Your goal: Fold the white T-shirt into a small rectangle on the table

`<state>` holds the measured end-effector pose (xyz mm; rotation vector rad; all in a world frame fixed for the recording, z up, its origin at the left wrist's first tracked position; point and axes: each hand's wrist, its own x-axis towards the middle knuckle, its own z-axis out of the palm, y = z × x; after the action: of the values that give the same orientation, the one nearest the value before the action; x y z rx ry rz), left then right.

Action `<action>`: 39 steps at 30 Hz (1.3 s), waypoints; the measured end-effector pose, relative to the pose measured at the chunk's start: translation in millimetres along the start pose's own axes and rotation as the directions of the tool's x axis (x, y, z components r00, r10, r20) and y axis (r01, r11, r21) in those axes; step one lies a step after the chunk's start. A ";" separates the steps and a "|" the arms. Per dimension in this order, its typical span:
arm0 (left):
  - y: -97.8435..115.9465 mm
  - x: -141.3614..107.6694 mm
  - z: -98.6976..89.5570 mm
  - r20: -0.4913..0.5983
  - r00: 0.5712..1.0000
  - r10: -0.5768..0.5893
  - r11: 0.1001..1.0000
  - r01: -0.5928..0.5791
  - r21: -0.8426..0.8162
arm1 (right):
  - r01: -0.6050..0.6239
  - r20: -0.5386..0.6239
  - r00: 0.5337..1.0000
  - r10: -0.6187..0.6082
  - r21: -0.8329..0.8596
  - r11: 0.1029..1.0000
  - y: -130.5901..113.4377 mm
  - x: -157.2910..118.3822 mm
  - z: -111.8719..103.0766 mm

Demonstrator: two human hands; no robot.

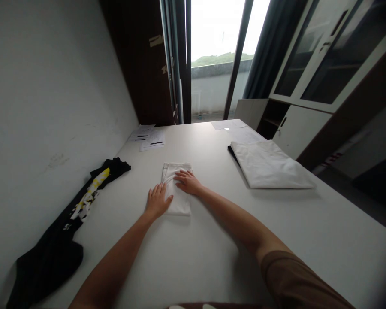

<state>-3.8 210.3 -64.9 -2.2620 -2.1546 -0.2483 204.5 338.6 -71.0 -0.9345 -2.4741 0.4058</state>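
Observation:
A folded white cloth (179, 201), narrow and rectangular, lies flat on the white table (199, 257) in front of me. My left hand (157, 200) rests on its left edge, fingers stretched out and the thumb across the fabric. On the upper right part of the cloth lies my right hand (187, 182), palm down with its fingers extended to the left. Small creases show in the fabric between the two hands. Whether the cloth is a garment cannot be made out.
Along the wall at left lies a black garment (61, 240) with a yellow and white print. A larger folded white cloth (270, 165) sits at right over something black. Paper sheets (152, 139) lie at the far left, and more papers (234, 128) at the far right.

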 end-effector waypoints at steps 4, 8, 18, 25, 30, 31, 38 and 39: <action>-1.5 0.0 2.2 -0.016 1.000 0.010 1.000 -0.010 0.002 | 0.001 -0.010 1.000 -0.001 -0.002 1.000 0.2 0.2 -0.2; -2.6 -0.2 3.9 -0.028 0.999 0.017 1.000 -0.017 0.004 | -0.005 -0.025 1.000 0.005 0.001 1.000 0.6 0.6 -1.1; -0.4 0.0 0.9 -0.020 1.000 0.012 1.000 -0.012 -0.013 | -0.003 -0.033 0.999 0.003 -0.012 1.000 0.9 0.7 -0.9; -1.8 -0.4 0.2 -0.024 0.999 0.034 0.999 -0.035 -0.027 | 0.008 -0.128 0.992 -0.015 -0.048 0.999 2.2 2.0 -3.8; -1.3 -0.5 -2.6 0.009 0.991 0.131 0.990 -0.130 -0.062 | -0.089 -0.196 0.977 0.081 -0.036 0.995 6.6 3.4 -6.4; -1.0 -0.7 -3.4 0.022 0.988 0.155 0.986 -0.153 -0.071 | -0.118 -0.206 0.972 0.109 -0.031 0.993 7.9 3.7 -7.2; 4.4 -4.7 -10.8 0.076 0.937 0.341 0.932 -0.326 -0.158 | -0.259 -0.263 0.934 0.241 -0.037 0.965 14.0 2.7 -13.0; 5.6 -5.4 -11.6 0.076 0.926 0.369 0.920 -0.352 -0.174 | -0.266 -0.261 0.934 0.243 -0.057 0.962 13.7 1.8 -13.9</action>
<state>0.2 203.3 -53.5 -2.7646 -1.7614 -0.3040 217.9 351.2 -64.4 -1.2691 -2.1628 0.2398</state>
